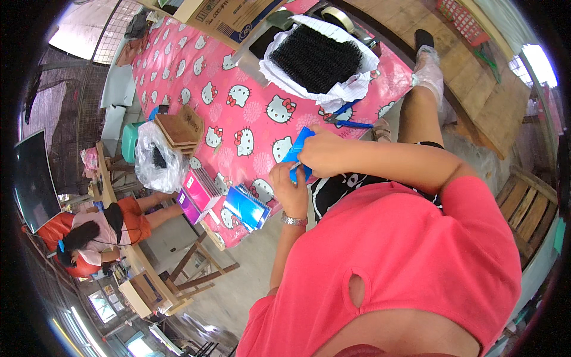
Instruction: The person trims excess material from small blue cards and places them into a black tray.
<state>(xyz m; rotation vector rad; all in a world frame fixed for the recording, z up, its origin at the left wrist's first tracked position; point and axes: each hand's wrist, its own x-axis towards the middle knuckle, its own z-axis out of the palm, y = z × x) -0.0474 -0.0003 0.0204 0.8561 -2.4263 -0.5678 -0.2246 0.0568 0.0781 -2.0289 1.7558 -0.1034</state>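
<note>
A: Right arm?
B: Upper arm out to the side, elbow bent, forearm laid leftward past the near edge of the table (253,110). Right hand (324,152): back uppermost, fingers bent, closed on the blue piece (302,141).

A: Left arm?
B: Forearm rising from below, wrist fitted with a metal watch (293,221). Left hand (289,187): fingers curled, tips gathered on the lower end of the same piece; closed in a pinch.

A: Position of the blue piece?
B: Between both hands, tilted, at the table's near edge. One small pale item (295,166) at the fingertips, too small to identify.

A: Items at the near-left corner?
B: Blue notebooks (247,207), one stack, spiral-bound, just beside the left hand. Purple notebooks (199,193), one stack, farther along the left edge.

A: Along the left edge, beyond these?
B: Plastic bag (151,169), clear, dark contents. Brown boards (176,131), stacked, beside the bag.

A: Toward the right corner?
B: Black coils (318,56), many, in a paper-lined container. Pliers (355,124), blue-handled, near edge, beyond the right hand.
</note>
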